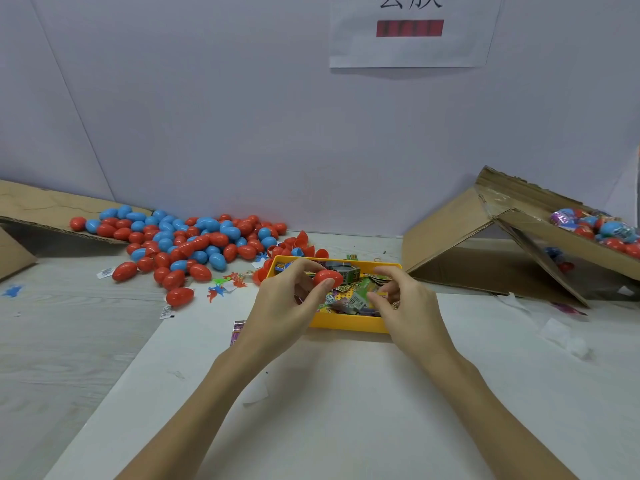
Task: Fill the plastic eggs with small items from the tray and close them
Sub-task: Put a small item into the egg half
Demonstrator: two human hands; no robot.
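Nearest the viewer, both forearms reached forward over the white sheet to the yellow tray. The left hand had its thumb and fingers curled round a red egg, holding it just above the tray's middle. The right hand hovered over the tray's right part with its fingers loosely bent; whether it pinched one of the packets under its fingertips could not be told.

The egg was a glossy, smooth, hollow shell, red all over, and small enough to sit between a thumb and two fingers. It probably weighed next to nothing and was stiff but thin, so a hard squeeze could pop the halves apart or dent them. The shine suggested it was slippery; the sound grip would be across its broad middle, one hand on each half, beside the seam, for opening and snapping shut. The packets looked like flat, crinkly printed wrappers, light and soft, best taken by an edge.

Farther off on the left lay a pile of eggs, red and blue, spilling from a cardboard flap. Some open red halves sat just beyond the tray. At the far right a carton held wrapped eggs.
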